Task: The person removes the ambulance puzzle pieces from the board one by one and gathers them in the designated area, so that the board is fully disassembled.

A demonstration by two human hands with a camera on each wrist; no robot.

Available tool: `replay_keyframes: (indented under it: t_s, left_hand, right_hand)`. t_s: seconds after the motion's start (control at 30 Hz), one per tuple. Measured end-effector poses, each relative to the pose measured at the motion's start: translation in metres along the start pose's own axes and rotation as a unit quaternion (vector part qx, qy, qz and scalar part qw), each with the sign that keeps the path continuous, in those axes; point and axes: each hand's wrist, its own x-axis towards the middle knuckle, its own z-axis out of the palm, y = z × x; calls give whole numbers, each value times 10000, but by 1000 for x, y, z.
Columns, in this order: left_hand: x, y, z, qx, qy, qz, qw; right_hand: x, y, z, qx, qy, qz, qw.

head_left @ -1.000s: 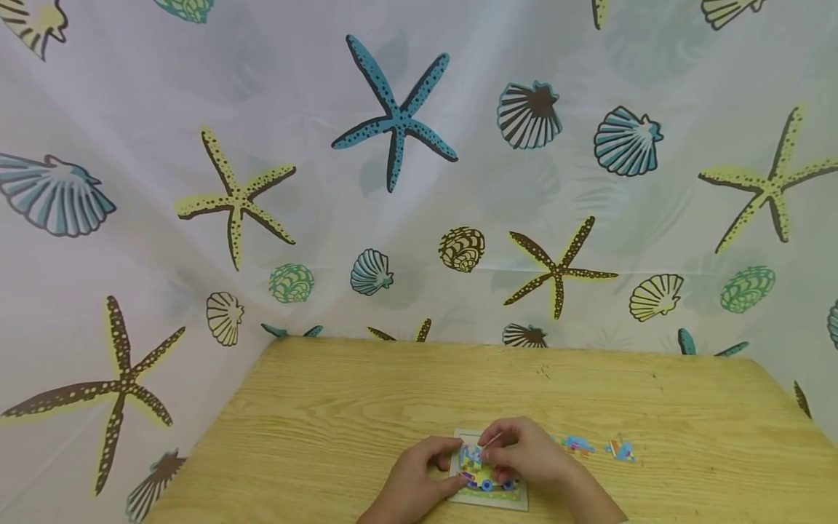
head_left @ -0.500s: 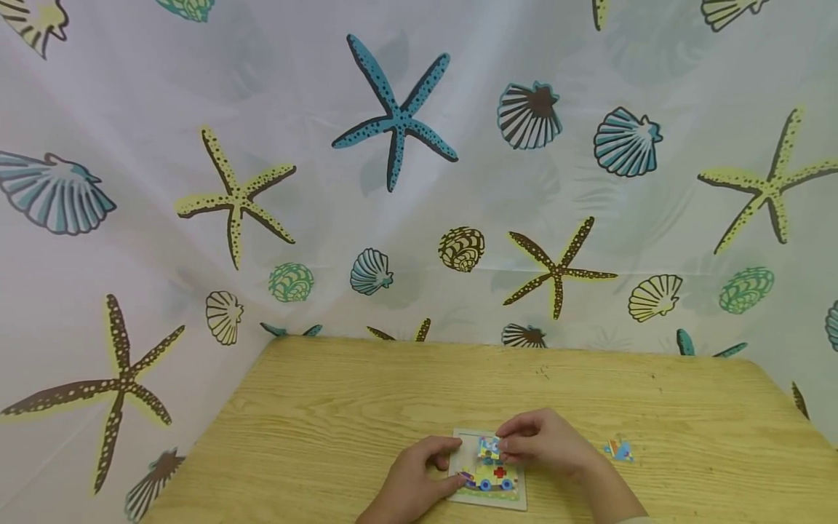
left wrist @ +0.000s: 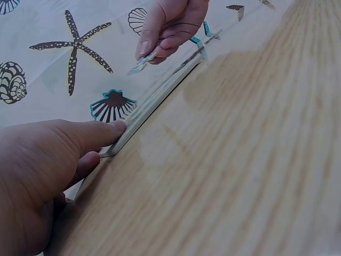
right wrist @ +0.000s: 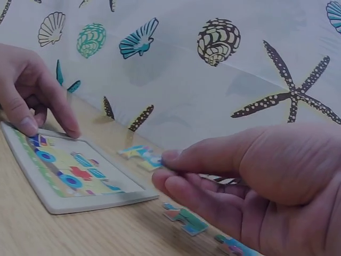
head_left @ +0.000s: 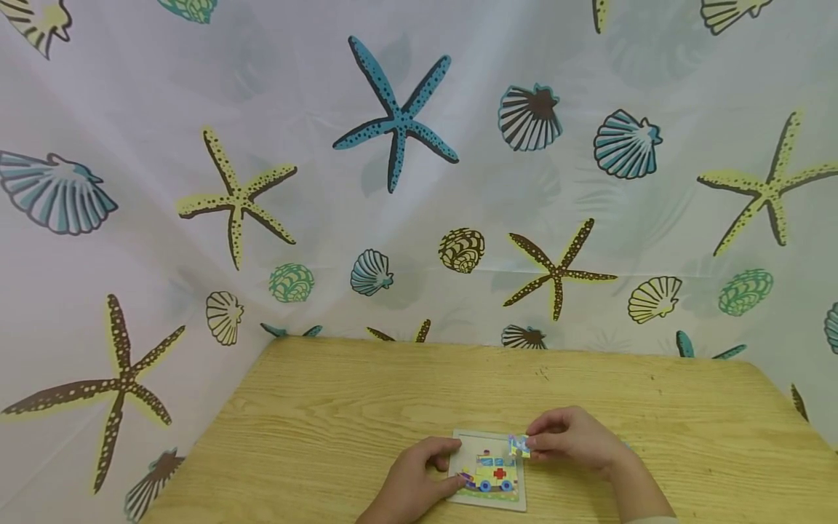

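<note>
A small framed jigsaw puzzle (head_left: 491, 505) lies on the table, its lower part filled with a yellow ambulance with a red cross and blue wheels. The upper part of its tray shows bare. My left hand (head_left: 419, 477) holds the left side of the frame, thumb over the lower left of the picture and a fingertip at the upper left. Between thumb and fingertips, my right hand (head_left: 579, 440) pinches a blue and yellow jigsaw piece (right wrist: 143, 157), raised over the frame's right edge.
Two loose jigsaw pieces, one green and blue (right wrist: 185, 220) and one purple and blue (right wrist: 234, 246), lie on the table below my right hand. The wooden table (head_left: 340, 407) meets a white curtain (head_left: 419, 218) printed with shells and starfish.
My right hand has drawn the pinched piece from the tray's upper left to its right edge, uncovering the ambulance's windows and the upper tray. My left hand stays in place.
</note>
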Motion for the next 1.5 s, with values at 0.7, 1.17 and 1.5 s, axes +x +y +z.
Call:
replay_keyframes:
  t_s: [0.7, 1.17, 1.5]
  left_hand:
    - [-3, -1, -2, -143, 0, 154, 9998]
    - [-1, 0, 0, -141, -19, -90, 9999]
    - [-1, 1, -1, -152, -55, -117, 9998]
  right_hand:
    - [-18, 2, -20, -425, -473, 277, 9976]
    - [-20, 4, -22, -565, -515, 497, 9958]
    - [-14, 3, -19, -306, -412, 108, 9986]
